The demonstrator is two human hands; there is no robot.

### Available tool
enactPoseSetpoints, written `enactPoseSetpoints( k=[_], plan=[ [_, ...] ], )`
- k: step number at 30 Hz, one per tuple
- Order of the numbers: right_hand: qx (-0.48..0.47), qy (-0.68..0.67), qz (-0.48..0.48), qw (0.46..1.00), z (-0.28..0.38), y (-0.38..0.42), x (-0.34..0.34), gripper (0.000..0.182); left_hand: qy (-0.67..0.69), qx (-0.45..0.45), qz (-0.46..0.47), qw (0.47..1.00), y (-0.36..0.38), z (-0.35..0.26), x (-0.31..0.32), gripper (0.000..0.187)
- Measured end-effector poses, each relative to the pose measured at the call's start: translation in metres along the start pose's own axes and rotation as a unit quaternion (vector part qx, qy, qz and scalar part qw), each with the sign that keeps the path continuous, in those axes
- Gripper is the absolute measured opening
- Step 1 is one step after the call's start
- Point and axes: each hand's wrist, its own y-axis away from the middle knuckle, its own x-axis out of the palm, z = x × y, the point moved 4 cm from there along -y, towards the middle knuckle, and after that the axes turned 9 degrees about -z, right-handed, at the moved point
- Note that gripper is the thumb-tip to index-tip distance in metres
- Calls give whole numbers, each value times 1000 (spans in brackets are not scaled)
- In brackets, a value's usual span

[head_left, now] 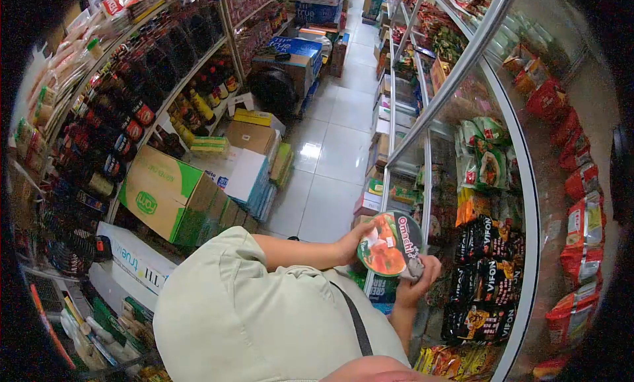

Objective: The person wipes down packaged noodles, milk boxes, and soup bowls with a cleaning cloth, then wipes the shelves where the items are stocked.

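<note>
An Omachi noodle tub (386, 244) with a picture of food on its round lid is held in front of the body, beside the right-hand shelf. My left hand (352, 242) grips its left edge, the fingers partly hidden by the tub. Around the lower right side of the tub, my right hand (422, 276) has its fingers curled. Black Vifon noodle packs (485, 256) lie on the shelf just to the right of the tub.
Green and tan cartons (162, 190) stand along the left side below bottle shelves (135, 111). A tiled aisle (330, 151) runs ahead, with a black fan (272, 91) and blue boxes (297, 48) along it. Metal-framed glass (456, 71) edges the right shelves.
</note>
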Motion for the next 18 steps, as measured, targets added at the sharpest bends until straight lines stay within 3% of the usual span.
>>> enactPoseSetpoints(
  k=[2, 3, 4, 7, 8, 9, 11, 12, 15, 16, 18],
  plan=[
    [-86, 95, 5, 992, 1, -11, -1, 43, -200, 116, 14, 973, -12, -3, -7, 49],
    [-129, 142, 8, 981, 4, -16, -1, 42, -296, 173, 20, 939, -13, -6, -5, 50],
    [-145, 154, 0, 977, 12, -22, 2, 39, -456, 193, 25, 868, -8, -6, -2, 53],
    [-88, 201, 142, 965, 20, -29, 26, 42, -214, 89, -16, 973, -17, 26, -15, 51],
    [-86, 169, 220, 957, 21, -22, 35, 44, -212, 125, 34, 969, -19, 24, -16, 50],
    [-83, 136, 296, 942, 23, -12, 47, 47, -176, 94, -10, 980, -10, 14, -10, 47],
    [-138, 96, 334, 928, 37, 12, 57, 48, -106, 29, -99, 989, 16, -5, 9, 42],
    [-138, 62, 329, 932, 48, 15, 56, 43, -67, 45, -114, 990, 6, -6, -3, 36],
    [-111, 143, 280, 943, 21, 17, 53, 42, -244, 81, -195, 946, 17, -10, -3, 42],
    [-75, 201, 265, 940, 6, 11, 52, 41, -264, 84, -114, 954, -5, 4, -25, 47],
    [-45, 190, 157, 968, -15, -6, 41, 33, -346, 38, -103, 932, -1, 13, -21, 49]
  ],
)
